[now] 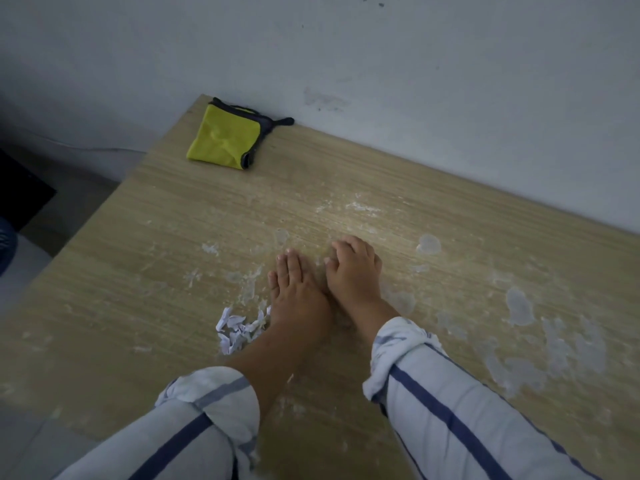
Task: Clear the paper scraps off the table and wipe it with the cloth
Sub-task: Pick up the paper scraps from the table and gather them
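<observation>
Several white paper scraps (239,329) lie in a small heap on the wooden table (138,271), touching the outer edge of my left hand (298,299). That hand lies flat on the table with straight fingers. My right hand (353,271) rests just to its right, fingers curled down onto the tabletop; I cannot see anything inside it. A folded yellow cloth (225,138) with dark trim lies at the table's far left corner, by the wall, well away from both hands.
Pale smears and dried patches (519,306) mark the tabletop, thickest on the right. A grey wall (415,81) runs along the table's far edge. The left edge drops to the floor, where a dark object (20,192) stands.
</observation>
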{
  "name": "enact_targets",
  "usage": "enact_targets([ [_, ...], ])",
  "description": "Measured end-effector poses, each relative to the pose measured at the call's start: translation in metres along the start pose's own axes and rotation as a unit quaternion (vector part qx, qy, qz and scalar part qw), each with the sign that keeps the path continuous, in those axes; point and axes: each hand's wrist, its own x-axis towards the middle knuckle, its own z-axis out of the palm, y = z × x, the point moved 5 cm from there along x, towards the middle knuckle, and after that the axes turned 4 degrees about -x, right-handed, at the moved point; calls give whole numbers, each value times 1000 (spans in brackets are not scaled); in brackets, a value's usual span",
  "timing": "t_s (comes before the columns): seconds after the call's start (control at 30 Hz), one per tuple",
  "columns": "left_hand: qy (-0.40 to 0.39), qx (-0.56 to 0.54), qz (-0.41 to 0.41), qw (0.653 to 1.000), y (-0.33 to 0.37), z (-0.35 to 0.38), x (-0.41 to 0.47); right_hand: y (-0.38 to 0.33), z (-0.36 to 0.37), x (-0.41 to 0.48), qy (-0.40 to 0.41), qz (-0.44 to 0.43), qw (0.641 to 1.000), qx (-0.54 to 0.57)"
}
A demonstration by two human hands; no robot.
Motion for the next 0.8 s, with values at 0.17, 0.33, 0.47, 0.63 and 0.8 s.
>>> enact_targets([
  [0.17, 1, 9, 9, 1000, -2, 0, 3, 0, 3, 3, 30, 24, 998, 40],
  [0.33, -5, 1, 20, 1000, 0, -7, 4, 4, 4, 4, 25, 40, 997, 63],
  [0.47, 33, 32, 58, 997, 0, -24, 10, 4, 4, 3, 25, 24, 997, 75],
  [0.63, 81, 104, 115, 985, -3, -56, 43, 6, 3, 0, 33, 13, 996, 77],
  [0.8, 56, 84, 194, 976, -15, -64, 63, 6, 7, 0, 30, 15, 997, 67],
])
